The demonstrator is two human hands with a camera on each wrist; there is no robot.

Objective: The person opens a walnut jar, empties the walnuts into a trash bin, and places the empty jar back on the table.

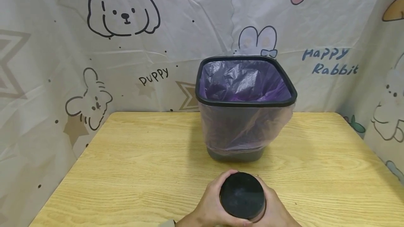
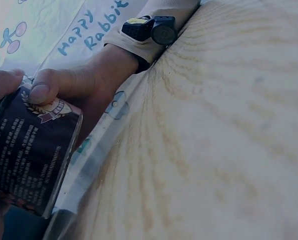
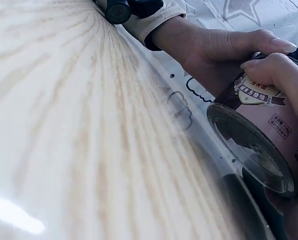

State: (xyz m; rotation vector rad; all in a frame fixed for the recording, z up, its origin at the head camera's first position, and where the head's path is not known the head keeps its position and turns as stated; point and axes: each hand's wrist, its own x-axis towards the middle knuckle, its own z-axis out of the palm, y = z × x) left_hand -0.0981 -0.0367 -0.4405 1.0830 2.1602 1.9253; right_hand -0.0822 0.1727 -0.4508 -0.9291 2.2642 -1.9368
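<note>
A round jar point(image 1: 242, 195) with a black lid is held by both hands near the front of the table. My left hand point(image 1: 209, 200) grips its left side and my right hand point(image 1: 275, 204) its right side. In the left wrist view, the jar's dark label point(image 2: 31, 145) carries rows of small print, and the right thumb presses near its edge. The right wrist view shows the jar point(image 3: 268, 125) tilted in that picture, with a pink label and a see-through base; its contents are unclear. Both thumbs lie near the lid end.
Beyond the hands, a dark bin point(image 1: 233, 132) lined with a purple plastic bag stands on the wooden table point(image 1: 142, 160). A printed cloth point(image 1: 189, 38) hangs behind and at both sides. Each sleeve bears a dark strapped device point(image 2: 161, 30).
</note>
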